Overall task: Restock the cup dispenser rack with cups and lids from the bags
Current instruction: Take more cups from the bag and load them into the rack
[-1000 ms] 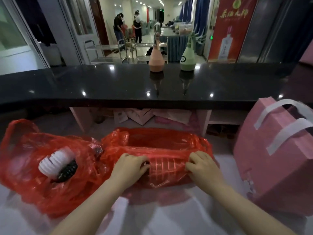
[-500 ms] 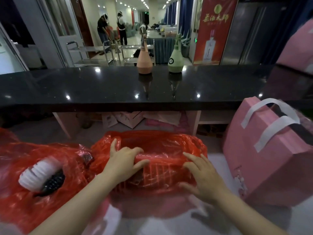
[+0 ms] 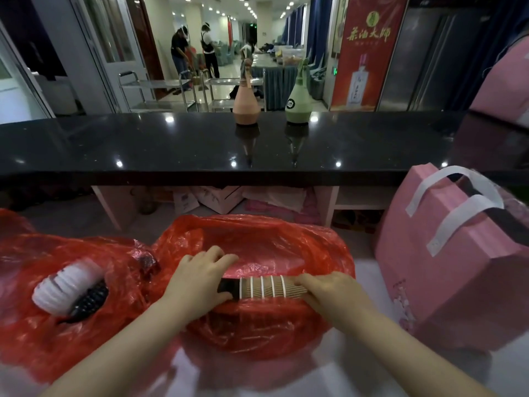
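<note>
A red plastic bag (image 3: 266, 245) lies open in front of me on the pale work surface. A stack of brown ribbed paper cups (image 3: 266, 287) with white rims lies on its side in the bag's mouth, partly bare. My left hand (image 3: 197, 282) grips the stack's dark left end along with the bag's edge. My right hand (image 3: 332, 287) holds the stack's right end. A second red bag (image 3: 43, 333) at the left holds a stack of white lids (image 3: 67, 285) and a stack of black lids (image 3: 90, 299). No dispenser rack is in view.
A pink paper bag with white handles (image 3: 446, 270) stands close at the right. A raised black counter (image 3: 200, 147) runs across ahead, carrying a peach bottle (image 3: 246, 104) and a green bottle (image 3: 298, 104). Boxes sit under the counter. People stand far down the hall.
Both hands pulled the red plastic back; the cup stack, earlier seen only through the bag, now shows bare between them. My view rose slightly.
</note>
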The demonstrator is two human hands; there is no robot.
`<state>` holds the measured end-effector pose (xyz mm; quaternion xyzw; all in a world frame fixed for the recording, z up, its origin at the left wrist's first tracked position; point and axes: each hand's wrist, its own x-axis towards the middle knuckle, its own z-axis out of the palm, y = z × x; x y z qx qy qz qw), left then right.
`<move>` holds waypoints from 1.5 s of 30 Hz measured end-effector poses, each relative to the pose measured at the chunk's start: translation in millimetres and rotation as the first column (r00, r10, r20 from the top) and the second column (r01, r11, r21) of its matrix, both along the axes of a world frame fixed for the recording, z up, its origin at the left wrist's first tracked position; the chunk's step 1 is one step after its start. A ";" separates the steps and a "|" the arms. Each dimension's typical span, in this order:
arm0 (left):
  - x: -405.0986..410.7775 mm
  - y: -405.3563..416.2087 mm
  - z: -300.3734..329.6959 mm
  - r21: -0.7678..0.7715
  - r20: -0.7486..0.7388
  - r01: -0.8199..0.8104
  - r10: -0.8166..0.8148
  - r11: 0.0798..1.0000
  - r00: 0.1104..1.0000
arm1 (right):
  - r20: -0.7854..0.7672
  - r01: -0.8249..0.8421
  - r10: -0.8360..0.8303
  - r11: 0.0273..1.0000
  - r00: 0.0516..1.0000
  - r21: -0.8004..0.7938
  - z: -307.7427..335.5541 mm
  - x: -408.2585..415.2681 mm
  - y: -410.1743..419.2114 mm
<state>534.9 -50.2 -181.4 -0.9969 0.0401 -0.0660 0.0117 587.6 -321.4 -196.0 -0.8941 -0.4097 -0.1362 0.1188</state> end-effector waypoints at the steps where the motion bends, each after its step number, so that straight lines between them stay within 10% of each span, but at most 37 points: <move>1: 0.5 1.8 -0.4 0.049 -0.013 0.016 -0.015 0.999 1.000 | -0.031 0.038 -0.038 0.999 0.999 0.005 -4.8 -2.0 -7.8; 7: 12.7 13.9 -4.9 0.172 -0.224 0.132 -0.092 0.976 0.970 | -0.247 0.287 -0.328 0.939 0.912 -0.190 -38.8 12.5 -44.3; 13: 16.4 23.6 -14.9 -0.157 -0.284 0.176 -0.215 0.972 0.934 | -0.456 0.302 -0.363 0.931 0.813 -0.203 -59.1 17.8 -58.1; 19: 15.2 39.2 -19.3 -0.274 -0.158 0.075 -0.122 0.959 0.980 | -0.450 0.317 -0.348 0.937 0.823 -0.145 -54.7 18.3 -62.6; 24: 13.2 33.3 -20.7 -0.218 -0.181 0.110 -0.151 0.970 0.972 | 0.060 0.250 -0.269 0.944 0.961 0.216 -37.6 11.4 -42.0; 29: 11.8 25.4 -21.4 -0.148 -0.170 0.142 -0.167 0.979 0.971 | -0.291 0.001 -0.040 0.991 0.956 -0.135 -25.9 19.3 -4.3; 34: 5.8 22.6 -26.2 -0.106 -0.150 0.183 -0.198 0.977 0.969 | -0.268 -0.032 -0.050 0.955 0.962 -0.294 -36.7 11.3 25.7; 45: 3.6 28.9 -16.4 0.050 -0.257 0.067 -0.052 0.996 0.965 | -0.190 0.176 -0.189 0.981 0.963 -0.083 -21.4 23.8 -3.2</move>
